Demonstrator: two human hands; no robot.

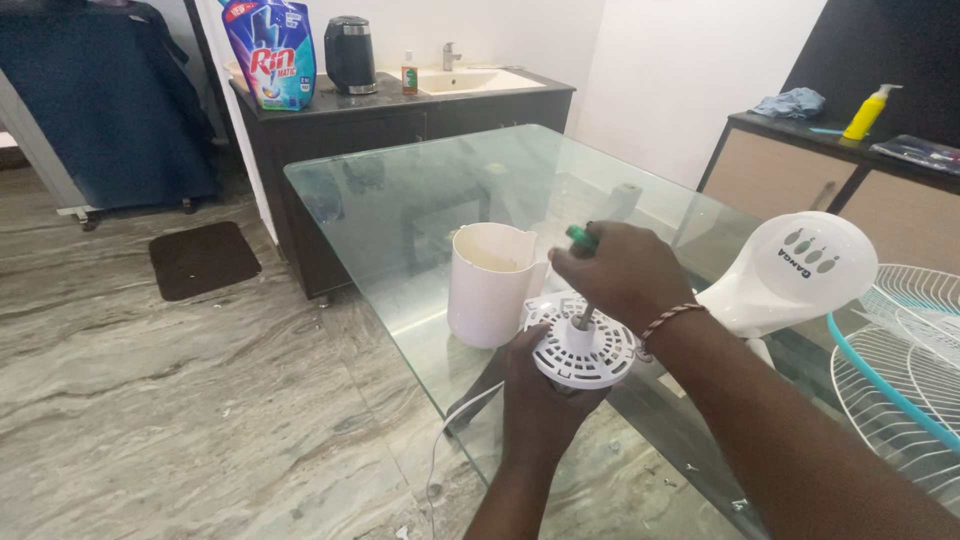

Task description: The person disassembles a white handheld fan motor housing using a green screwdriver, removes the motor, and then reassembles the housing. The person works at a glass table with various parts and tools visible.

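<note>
Screwdriver on the white fan motor housing, at the near edge of the glass bench.

My left hand (535,395) is closed under the white motor housing (582,350), my right hand (625,272) is clamped on the green-handled screwdriver (583,262); I judge the tool should stand straight. Just left of the housing, the white jug (487,285) is open, its contents unclear.

A single head-worn camera looks down and forward from close above the glass table's corner (420,300), facing a dark sink counter (400,105) against the far wall, marble floor (150,400) at left.
</note>
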